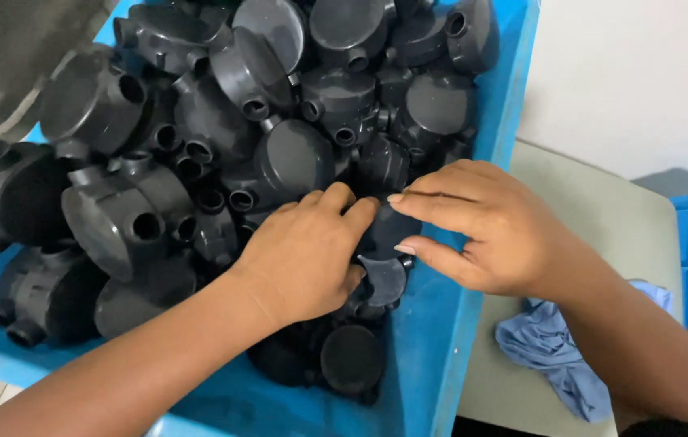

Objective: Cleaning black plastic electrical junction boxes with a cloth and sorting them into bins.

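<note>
Gripping 1 black round box (pixel 384 235), both hands (pixel 303 255) (pixel 485 231) over blue bin (pixel 429 340).

head cam | looks steeply down | close over blue bin (pixel 433 340) | single view

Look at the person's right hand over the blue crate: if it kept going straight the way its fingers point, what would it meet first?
The right hand points leftward, so it would most likely first meet the fingertips of the left hand, which already sit close against it over the dark round piece. Depth between them is hard to judge.
</note>
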